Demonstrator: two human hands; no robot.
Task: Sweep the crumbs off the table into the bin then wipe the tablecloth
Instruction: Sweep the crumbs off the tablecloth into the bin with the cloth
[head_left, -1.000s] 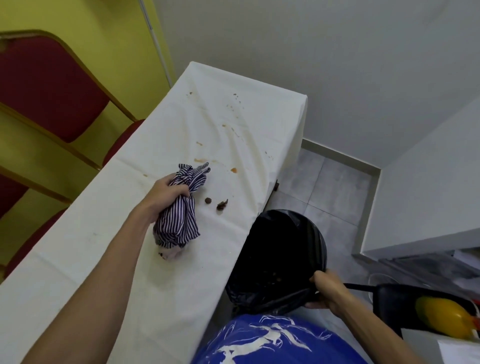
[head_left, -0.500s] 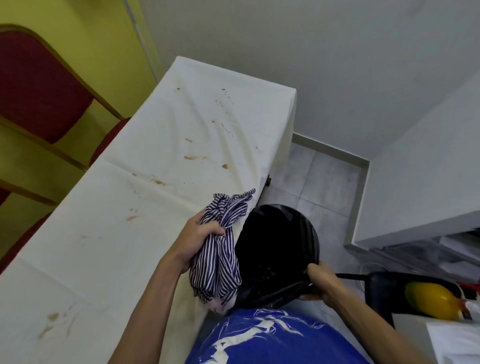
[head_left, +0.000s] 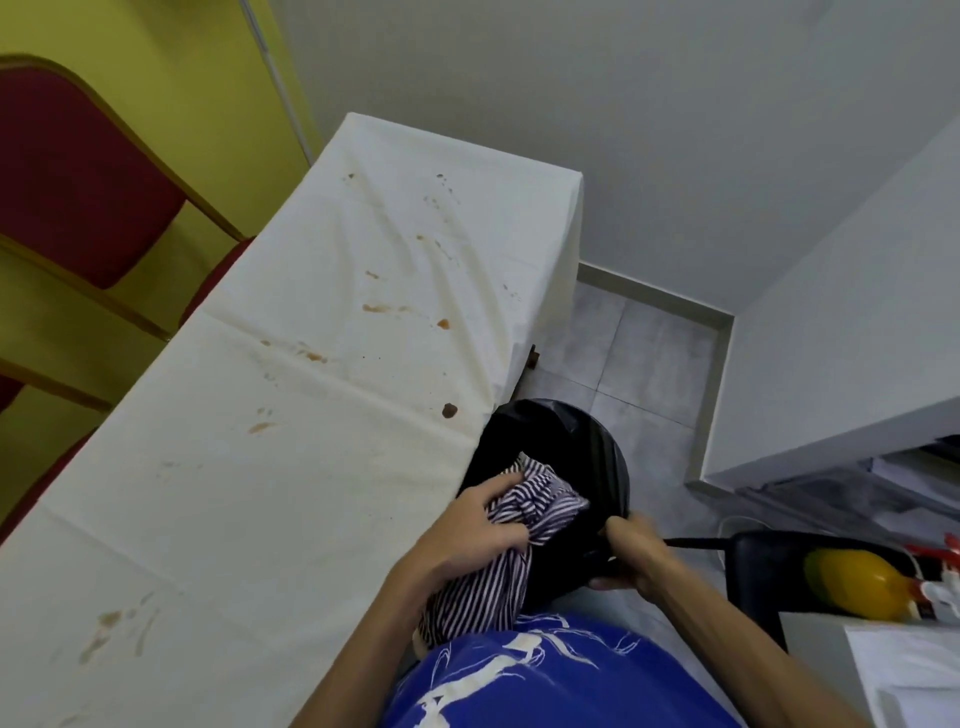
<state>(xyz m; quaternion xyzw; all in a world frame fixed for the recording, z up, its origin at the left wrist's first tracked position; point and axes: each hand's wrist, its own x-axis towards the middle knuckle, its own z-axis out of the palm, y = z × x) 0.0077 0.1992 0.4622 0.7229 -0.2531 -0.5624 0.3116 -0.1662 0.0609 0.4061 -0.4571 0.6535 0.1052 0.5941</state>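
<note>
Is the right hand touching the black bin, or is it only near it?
Touching. The head view shows the right hand with its fingers curled over the near rim of the bin, gripping it with no gap.

The left grip (head_left: 467, 525) is clutching a bunched striped cloth (head_left: 540, 499) over the mouth of the black-lined bin (head_left: 597, 457), fingers curled round the fabric. The right grip (head_left: 631, 551) is holding the bin's near rim. The bin is sitting just beside the edge of the white tablecloth (head_left: 311, 467), which is showing brown and orange stains. One dark crumb (head_left: 449, 410) is lying near that edge, close to the bin. Red chairs (head_left: 78, 171) are standing along the left side.
</note>
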